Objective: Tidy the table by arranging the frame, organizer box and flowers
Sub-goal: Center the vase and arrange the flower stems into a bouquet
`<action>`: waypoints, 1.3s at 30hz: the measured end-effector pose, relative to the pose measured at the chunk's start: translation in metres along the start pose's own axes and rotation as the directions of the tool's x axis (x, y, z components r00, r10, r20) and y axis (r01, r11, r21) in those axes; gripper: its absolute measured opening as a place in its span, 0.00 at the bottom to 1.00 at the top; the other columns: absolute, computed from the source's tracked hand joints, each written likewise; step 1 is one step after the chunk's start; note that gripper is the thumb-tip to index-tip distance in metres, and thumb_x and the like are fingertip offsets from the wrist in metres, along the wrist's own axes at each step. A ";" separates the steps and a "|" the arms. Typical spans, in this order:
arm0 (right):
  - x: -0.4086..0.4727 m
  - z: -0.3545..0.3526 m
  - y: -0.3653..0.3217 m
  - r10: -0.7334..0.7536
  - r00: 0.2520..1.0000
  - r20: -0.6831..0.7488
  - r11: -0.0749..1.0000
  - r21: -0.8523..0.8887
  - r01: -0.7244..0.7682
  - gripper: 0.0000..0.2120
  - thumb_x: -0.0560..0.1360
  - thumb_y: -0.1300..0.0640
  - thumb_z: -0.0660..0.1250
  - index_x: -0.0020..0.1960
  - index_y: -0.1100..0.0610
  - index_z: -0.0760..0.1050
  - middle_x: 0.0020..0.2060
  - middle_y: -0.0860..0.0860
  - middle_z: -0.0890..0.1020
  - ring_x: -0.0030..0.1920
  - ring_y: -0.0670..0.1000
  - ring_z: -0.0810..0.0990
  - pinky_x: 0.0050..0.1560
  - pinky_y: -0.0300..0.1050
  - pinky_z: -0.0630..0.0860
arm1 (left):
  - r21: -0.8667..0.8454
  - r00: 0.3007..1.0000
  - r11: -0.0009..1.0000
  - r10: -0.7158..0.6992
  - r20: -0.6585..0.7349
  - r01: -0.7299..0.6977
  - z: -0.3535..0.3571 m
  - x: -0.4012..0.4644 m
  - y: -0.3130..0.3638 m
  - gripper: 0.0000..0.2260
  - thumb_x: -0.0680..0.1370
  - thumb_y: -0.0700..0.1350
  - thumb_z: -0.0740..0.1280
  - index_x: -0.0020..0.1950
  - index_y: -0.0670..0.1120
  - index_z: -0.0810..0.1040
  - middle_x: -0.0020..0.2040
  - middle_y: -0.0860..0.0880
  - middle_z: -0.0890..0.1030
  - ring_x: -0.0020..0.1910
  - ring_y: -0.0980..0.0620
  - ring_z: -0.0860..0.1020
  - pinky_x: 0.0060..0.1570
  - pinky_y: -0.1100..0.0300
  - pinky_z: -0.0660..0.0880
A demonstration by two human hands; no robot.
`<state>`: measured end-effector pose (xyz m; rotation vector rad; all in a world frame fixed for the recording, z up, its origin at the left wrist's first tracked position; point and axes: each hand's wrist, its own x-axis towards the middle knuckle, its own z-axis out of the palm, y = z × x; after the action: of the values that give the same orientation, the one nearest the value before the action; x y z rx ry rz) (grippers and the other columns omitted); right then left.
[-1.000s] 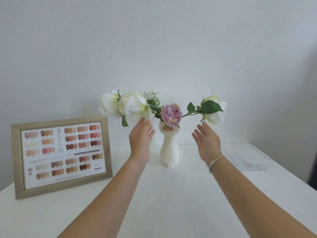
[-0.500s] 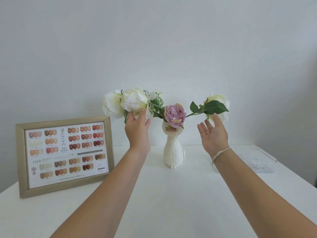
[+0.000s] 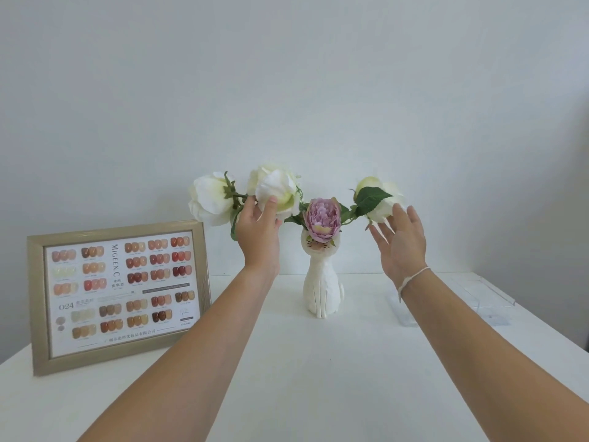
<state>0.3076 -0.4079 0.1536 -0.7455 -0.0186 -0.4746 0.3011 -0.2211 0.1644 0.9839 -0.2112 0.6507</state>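
Observation:
A white cat-shaped vase [image 3: 322,288] stands at the middle back of the table and holds a purple flower [image 3: 321,219] and several white flowers. My left hand [image 3: 258,232] is raised to the left white flowers [image 3: 274,190]; thumb and fingers touch the blooms and their stem. My right hand [image 3: 402,242] is spread flat, fingertips at the underside of the right white flower [image 3: 381,202]. A gold frame [image 3: 118,293] with a nail-colour chart stands upright at the left. The clear organizer box [image 3: 484,301] lies at the right, partly hidden by my right forearm.
The white table [image 3: 306,378] runs to a plain white wall behind the vase. Its right edge falls away just past the clear box, and its left edge lies beside the frame.
Both hands rose to the flowers. The left hand went from below the left blooms to touching them; the right hand reached the right flower. The blooms have shifted slightly upward.

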 end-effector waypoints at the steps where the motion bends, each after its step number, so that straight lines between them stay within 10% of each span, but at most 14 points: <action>1: 0.000 0.002 0.001 -0.007 1.000 0.010 1.000 -0.021 0.007 0.26 0.77 0.57 0.62 0.72 0.52 0.58 0.62 0.55 0.75 0.58 0.54 0.77 0.56 0.46 0.76 | 0.014 1.000 1.000 -0.001 0.012 0.000 0.001 0.001 0.000 0.14 0.77 0.41 0.64 0.63 0.43 0.74 0.51 0.48 0.80 0.55 0.51 0.77 0.43 0.70 0.78; 10: 0.002 0.007 0.013 -0.039 0.998 0.047 0.969 -0.241 0.049 0.21 0.76 0.58 0.63 0.68 0.57 0.67 0.61 0.54 0.75 0.58 0.51 0.76 0.54 0.44 0.76 | 0.228 0.992 0.974 -0.032 0.124 0.003 0.007 0.006 -0.015 0.13 0.77 0.42 0.65 0.61 0.47 0.76 0.42 0.61 0.79 0.46 0.60 0.78 0.44 0.67 0.74; 15: 0.002 0.004 0.017 -0.050 0.996 0.079 0.950 -0.304 0.072 0.21 0.76 0.57 0.64 0.68 0.57 0.67 0.62 0.53 0.75 0.62 0.51 0.75 0.52 0.43 0.75 | 0.323 0.980 0.946 -0.081 0.181 0.019 0.006 0.004 -0.018 0.17 0.77 0.45 0.65 0.65 0.45 0.74 0.61 0.52 0.78 0.55 0.56 0.78 0.52 0.63 0.74; 23: -0.001 0.001 0.018 -0.061 0.990 0.130 0.928 -0.358 0.104 0.22 0.77 0.58 0.63 0.70 0.56 0.65 0.60 0.51 0.75 0.61 0.50 0.74 0.52 0.43 0.75 | 0.348 0.979 0.937 -0.099 0.181 0.030 0.002 0.001 -0.014 0.17 0.77 0.47 0.64 0.66 0.45 0.73 0.64 0.47 0.76 0.59 0.51 0.76 0.45 0.66 0.77; 28: -0.008 -0.006 0.017 -0.102 0.991 0.086 0.928 -0.352 0.126 0.24 0.76 0.58 0.63 0.71 0.54 0.63 0.57 0.50 0.76 0.59 0.51 0.75 0.54 0.45 0.75 | 0.219 0.992 0.971 -0.078 -0.099 0.098 -0.020 -0.004 -0.006 0.05 0.76 0.45 0.64 0.43 0.52 0.79 0.42 0.54 0.78 0.44 0.53 0.77 0.39 0.63 0.79; 39: -0.033 -0.034 0.060 -0.035 0.998 0.051 0.878 -0.475 0.055 0.31 0.75 0.55 0.65 0.74 0.50 0.55 0.65 0.53 0.72 0.50 0.48 0.77 0.63 0.53 0.73 | 0.121 0.922 0.982 -0.093 -0.375 0.148 -0.039 0.005 0.011 0.22 0.74 0.49 0.68 0.65 0.47 0.68 0.58 0.49 0.73 0.49 0.56 0.75 0.50 0.57 0.77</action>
<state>0.2984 -0.3787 0.0836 -1.2441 0.0453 -0.5149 0.2938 -0.1823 0.1532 0.9880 0.2319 0.7320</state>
